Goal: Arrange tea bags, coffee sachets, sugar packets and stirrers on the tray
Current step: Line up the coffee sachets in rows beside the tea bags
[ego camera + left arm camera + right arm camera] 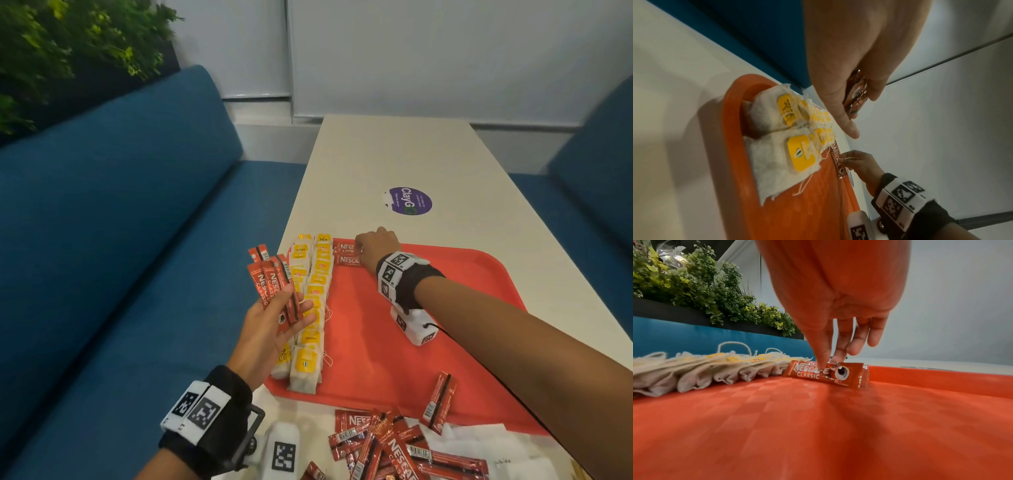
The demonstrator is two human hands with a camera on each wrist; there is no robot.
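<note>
A red tray (394, 342) lies on the white table (394, 154). Two overlapping rows of tea bags (313, 301) with yellow tags run along its left side. My right hand (363, 251) reaches to the tray's far left corner. In the right wrist view, thumb and forefinger of that hand (828, 363) pinch a red coffee sachet (813, 372) that lies against another sachet beside the tea bags (705, 368). My left hand (294, 308) hovers over the tray's left edge and grips a fanned bundle of coffee sachets (270, 284), also seen end-on as the bundle (856, 95).
A loose pile of coffee sachets (387, 442) lies on the table in front of the tray, with white paper packets (486, 442) beside it. One sachet (440, 402) rests on the tray's near rim. A purple sticker (409, 201) marks the table. Blue sofas (120, 240) flank it.
</note>
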